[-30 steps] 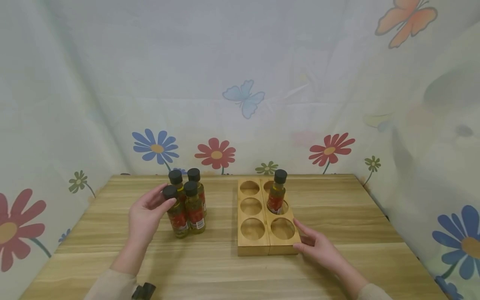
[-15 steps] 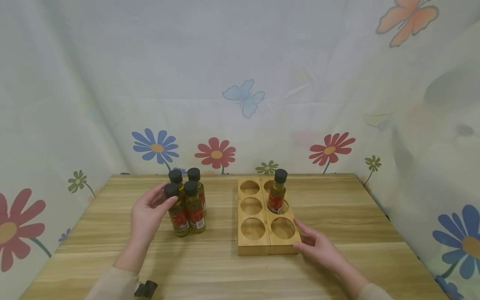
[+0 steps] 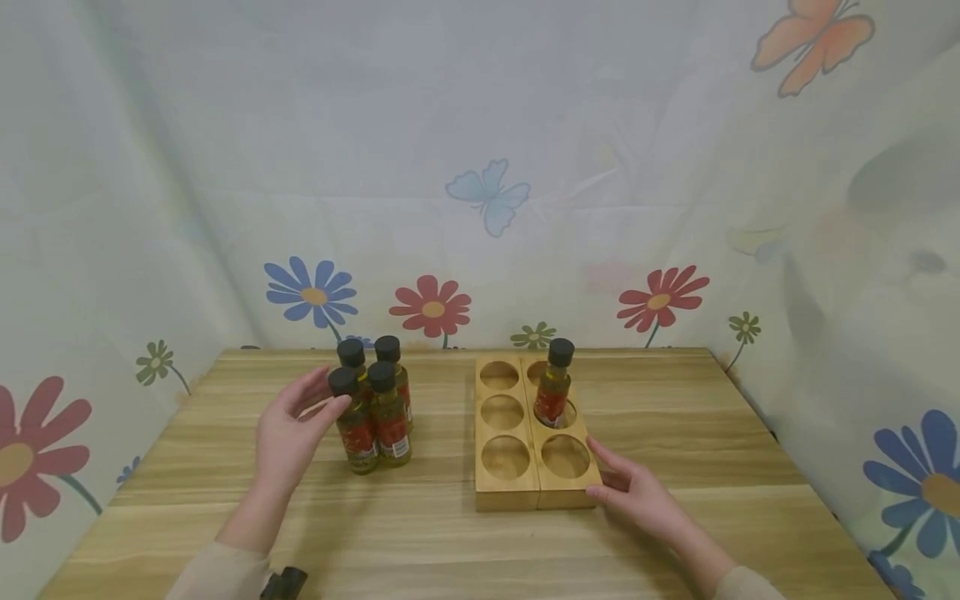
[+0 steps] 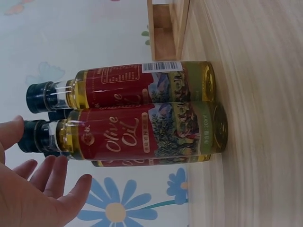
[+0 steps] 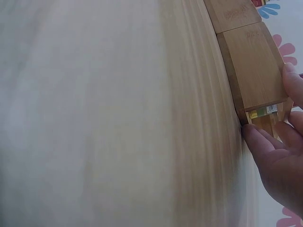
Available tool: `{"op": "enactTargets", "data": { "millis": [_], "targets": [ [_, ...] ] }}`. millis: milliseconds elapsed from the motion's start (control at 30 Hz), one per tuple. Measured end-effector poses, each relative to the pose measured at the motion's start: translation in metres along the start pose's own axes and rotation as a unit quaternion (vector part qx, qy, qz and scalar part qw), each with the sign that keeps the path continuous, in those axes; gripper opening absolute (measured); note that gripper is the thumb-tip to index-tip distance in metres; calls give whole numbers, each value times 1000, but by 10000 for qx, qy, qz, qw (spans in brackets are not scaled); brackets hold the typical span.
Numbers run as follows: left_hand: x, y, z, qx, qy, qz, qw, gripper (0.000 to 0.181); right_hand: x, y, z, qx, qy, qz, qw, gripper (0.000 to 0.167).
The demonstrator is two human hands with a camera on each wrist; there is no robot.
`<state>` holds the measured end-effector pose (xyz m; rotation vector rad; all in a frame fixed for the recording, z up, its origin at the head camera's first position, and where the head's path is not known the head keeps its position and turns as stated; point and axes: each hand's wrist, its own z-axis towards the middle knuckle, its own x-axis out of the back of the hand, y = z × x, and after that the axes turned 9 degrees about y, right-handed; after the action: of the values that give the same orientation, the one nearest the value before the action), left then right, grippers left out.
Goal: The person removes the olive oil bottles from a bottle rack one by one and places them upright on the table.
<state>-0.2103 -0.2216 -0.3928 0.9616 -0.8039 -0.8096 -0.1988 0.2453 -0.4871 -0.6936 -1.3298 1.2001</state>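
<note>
Several olive oil bottles with black caps and red labels stand upright in a tight group on the left of the table. My left hand [image 3: 288, 433] is beside the cap of the front left olive oil bottle [image 3: 358, 437], its fingers spread and its thumb close to the cap. In the left wrist view no finger wraps that bottle [image 4: 142, 132]. Two wooden racks with round holes lie side by side, and another olive oil bottle [image 3: 553, 396] stands in the right rack's middle hole. At the near right corner, my right hand [image 3: 637, 500] holds the right rack [image 3: 566, 498] between thumb and fingers.
The left rack [image 3: 506, 500] touches the right one, and no bottles show in its holes. Behind the wood-grain table [image 3: 420, 542] hangs a flower-printed cloth [image 3: 345, 167]. A gap of bare tabletop separates the bottle group from the racks.
The front left olive oil bottle shifted slightly right, closer to its neighbour. My left hand moved right with it, then drew back a little to the left. My right hand stays at the rack.
</note>
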Motion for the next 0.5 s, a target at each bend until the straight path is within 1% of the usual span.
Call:
{"op": "enactTargets", "data": {
  "millis": [300,500],
  "targets": [
    [12,6,-9,-296,43,181,9994,56,0,-1,-1,2,-1,-39,10000,75],
    [15,15,-15,-435,298,309,9981,54,0,-2,-1,-4,-9,-60,10000,75]
  ]
}}
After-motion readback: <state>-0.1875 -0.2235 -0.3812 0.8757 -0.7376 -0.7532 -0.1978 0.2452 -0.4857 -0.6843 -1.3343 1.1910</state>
